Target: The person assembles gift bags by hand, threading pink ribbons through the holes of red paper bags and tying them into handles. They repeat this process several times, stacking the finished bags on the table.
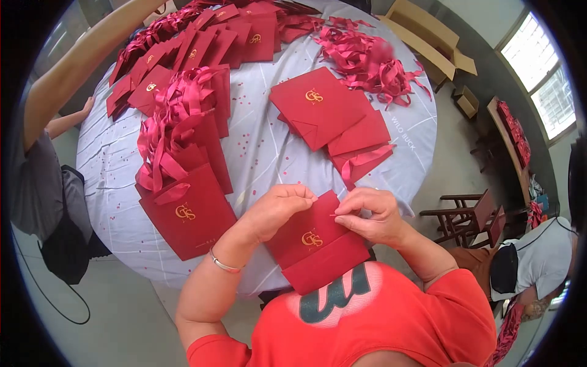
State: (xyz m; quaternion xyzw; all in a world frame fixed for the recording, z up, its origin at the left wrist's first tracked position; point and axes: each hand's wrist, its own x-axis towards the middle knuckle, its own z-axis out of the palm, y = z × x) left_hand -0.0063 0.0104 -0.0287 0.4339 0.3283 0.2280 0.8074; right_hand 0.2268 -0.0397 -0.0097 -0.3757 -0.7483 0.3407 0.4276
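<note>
A red paper gift bag point(312, 241) with a gold monogram lies flat at the table's near edge, against my red shirt. My left hand point(278, 211) is closed in a pinch on the bag's upper left edge. At its upper right, my right hand point(373, 214) pinches finger and thumb together; a thin pale tip shows between them, too small to name. Just beyond the right hand, a pink ribbon point(367, 160) lies on a small pile of red bags point(318, 104). To the left, a row of finished-looking bags with ribbon handles point(189, 211) overlaps.
The round table has a pale patterned cloth point(257, 134). More bags point(208, 49) and a heap of loose ribbons point(373, 61) lie at the back. A person's arm point(79, 67) reaches in from the left. Cardboard boxes point(422, 30), a wooden stool point(465, 217) and another person point(538, 257) are at right.
</note>
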